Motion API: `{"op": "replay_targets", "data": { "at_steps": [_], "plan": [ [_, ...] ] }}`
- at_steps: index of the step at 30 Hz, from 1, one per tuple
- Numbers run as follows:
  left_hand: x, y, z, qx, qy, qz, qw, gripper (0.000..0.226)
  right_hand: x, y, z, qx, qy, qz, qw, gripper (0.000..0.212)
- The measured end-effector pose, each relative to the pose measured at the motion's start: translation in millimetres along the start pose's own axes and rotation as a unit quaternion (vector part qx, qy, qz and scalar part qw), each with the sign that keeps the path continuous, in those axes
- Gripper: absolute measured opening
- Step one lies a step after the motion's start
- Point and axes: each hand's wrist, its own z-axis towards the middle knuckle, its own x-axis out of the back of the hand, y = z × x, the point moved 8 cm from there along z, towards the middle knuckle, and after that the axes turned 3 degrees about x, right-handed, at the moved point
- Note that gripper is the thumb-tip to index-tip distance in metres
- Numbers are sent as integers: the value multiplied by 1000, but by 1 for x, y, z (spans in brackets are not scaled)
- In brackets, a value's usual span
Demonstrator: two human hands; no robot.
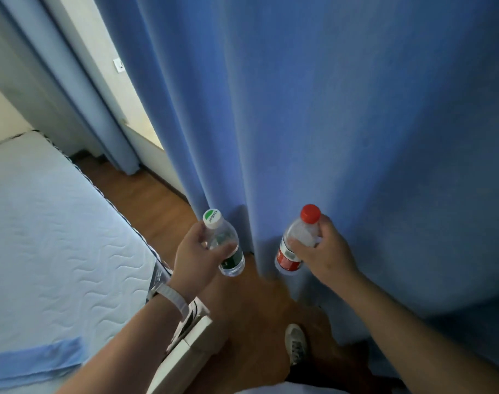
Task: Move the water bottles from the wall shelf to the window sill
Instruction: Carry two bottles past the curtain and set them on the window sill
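My left hand (pixel 195 253) grips a clear water bottle with a green label and a white-and-green cap (pixel 227 251), held upright over the floor. My right hand (pixel 322 248) grips a second clear bottle with a red label and red cap (pixel 292 251), its body touching the blue curtain (pixel 328 123). The two bottles are side by side, a short gap apart. A strip of the window sill (pixel 146 129) shows at the left edge of the curtain; the rest of it is hidden behind the fabric. The wall shelf is out of view.
A bed with a light blue quilted mattress (pixel 43 237) fills the left side. Brown wooden floor (pixel 146 206) runs between bed and curtain. My shoe (pixel 296 342) is on the floor below. A white bed-frame edge (pixel 191 345) lies under my left forearm.
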Motion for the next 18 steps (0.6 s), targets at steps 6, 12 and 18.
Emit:
{"op": "replay_targets", "data": {
  "at_steps": [6,12,18],
  "plan": [
    [-28,23,54,25,37,27,999,48,-5,-20,85,85,-85,-59,991,53],
    [-14,38,75,48,108,4,993,45,-27,-51,135,147,-155,-61,975,52],
    [27,38,88,67,174,-19,982,45,-69,-88,167,197,-217,-64,954,55]
  ]
}}
